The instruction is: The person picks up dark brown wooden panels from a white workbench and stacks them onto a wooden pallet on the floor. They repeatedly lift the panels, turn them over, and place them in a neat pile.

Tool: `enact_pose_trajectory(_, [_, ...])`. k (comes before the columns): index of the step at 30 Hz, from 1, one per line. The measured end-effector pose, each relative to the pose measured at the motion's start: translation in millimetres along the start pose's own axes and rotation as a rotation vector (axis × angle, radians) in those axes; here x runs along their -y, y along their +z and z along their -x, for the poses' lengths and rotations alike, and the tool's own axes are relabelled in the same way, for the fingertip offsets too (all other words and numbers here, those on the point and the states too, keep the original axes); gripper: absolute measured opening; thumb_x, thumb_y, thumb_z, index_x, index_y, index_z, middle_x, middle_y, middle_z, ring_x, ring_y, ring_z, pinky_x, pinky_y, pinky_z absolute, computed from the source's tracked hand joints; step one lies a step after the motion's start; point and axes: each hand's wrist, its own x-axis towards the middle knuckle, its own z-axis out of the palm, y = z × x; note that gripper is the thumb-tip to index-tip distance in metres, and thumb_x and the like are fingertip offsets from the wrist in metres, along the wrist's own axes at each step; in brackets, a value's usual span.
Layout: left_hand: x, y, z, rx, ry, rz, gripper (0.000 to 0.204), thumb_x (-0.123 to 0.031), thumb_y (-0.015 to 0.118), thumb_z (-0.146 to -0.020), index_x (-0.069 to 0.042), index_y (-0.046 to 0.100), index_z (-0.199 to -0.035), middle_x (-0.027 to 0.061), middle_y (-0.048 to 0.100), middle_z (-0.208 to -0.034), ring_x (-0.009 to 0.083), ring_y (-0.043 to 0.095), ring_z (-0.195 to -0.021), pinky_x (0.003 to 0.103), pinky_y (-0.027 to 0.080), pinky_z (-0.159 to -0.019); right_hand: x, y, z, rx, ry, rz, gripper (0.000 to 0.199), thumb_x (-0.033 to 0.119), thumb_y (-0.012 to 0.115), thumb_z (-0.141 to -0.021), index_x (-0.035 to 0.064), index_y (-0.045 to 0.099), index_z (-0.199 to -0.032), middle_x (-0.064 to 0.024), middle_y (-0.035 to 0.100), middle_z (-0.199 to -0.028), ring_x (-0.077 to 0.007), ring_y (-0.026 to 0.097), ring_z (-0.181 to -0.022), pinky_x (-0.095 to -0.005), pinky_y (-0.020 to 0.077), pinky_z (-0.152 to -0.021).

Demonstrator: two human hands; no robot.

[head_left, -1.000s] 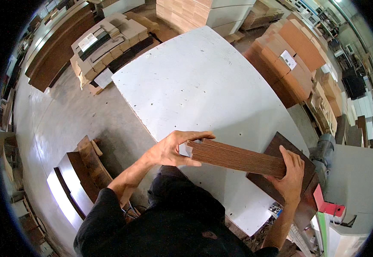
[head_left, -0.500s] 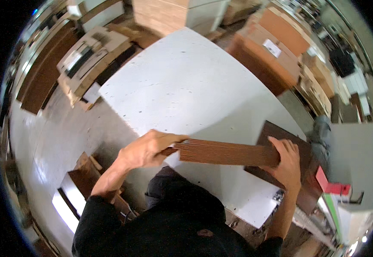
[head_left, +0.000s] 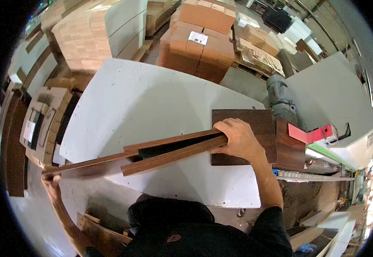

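My left hand [head_left: 52, 180], stretched out past the table's left edge, is closed on the end of a thin dark-brown wood-grain board [head_left: 88, 163]. That board slants up toward the middle, where its other end meets two narrow boards. My right hand [head_left: 240, 138] is closed round the right ends of these narrow wood-grain boards [head_left: 173, 155], which fan apart at their left ends with a dark gap between them. Whether the thin board runs on between them is hidden. Under my right hand, a flat dark-brown panel [head_left: 259, 122] lies on the white table [head_left: 169, 96].
Another brown panel [head_left: 290, 147] lies beside the first, next to a machine with a grey motor [head_left: 278, 92] and a red bracket [head_left: 308, 134]. Cardboard boxes [head_left: 195, 49] and stacked pale boards [head_left: 83, 43] stand beyond the table. A pallet of flat parts [head_left: 45, 115] is at left.
My view has swung right. My left hand has moved far out to the left with the thin board, and the pieces that looked like one bundle now show spread apart.
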Motion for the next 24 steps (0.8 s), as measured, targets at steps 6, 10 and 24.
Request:
enact_pose_trajectory(6, [24, -166, -59, -0.444, -0.257, 0.170, 0.038, -0.031, 0.072, -0.092, -0.001, 0.065, -0.113, 0.0023, 0.065, -0.099, 0.0157, 0.059, -0.089, 0.031, 0.047, -0.082, 3, -3, -13, 0.141, 0.087, 0.033, 0.057, 0.038, 0.090, -0.058, 0.0068, 0.059, -0.094, -0.0132, 0.063, -0.087, -0.0355, 0.063, -0.086, -0.0470, 0.0496, -0.076])
enact_pose_trajectory(10, [22, -212, -85, -0.531, -0.331, 0.176, 0.041, -0.023, 0.076, -0.089, 0.003, 0.066, -0.118, 0.0101, 0.068, -0.111, 0.0206, 0.064, -0.098, 0.034, 0.049, -0.091, 8, 1, -21, 0.163, 0.045, 0.060, 0.052, 0.037, 0.089, -0.060, 0.0057, 0.057, -0.087, -0.0124, 0.063, -0.081, -0.0351, 0.062, -0.083, -0.0454, 0.0481, -0.079])
enact_pose_trajectory(24, [117, 277, -252, -0.218, -0.775, 0.649, 0.066, -0.028, 0.096, -0.063, 0.011, 0.067, -0.108, 0.0177, 0.070, -0.105, 0.0276, 0.067, -0.091, 0.038, 0.054, -0.081, 3, 5, -33, 0.153, 0.054, -0.031, 0.048, 0.031, 0.089, -0.056, 0.0067, 0.063, -0.088, -0.0103, 0.062, -0.079, -0.0329, 0.060, -0.077, -0.0447, 0.0481, -0.073])
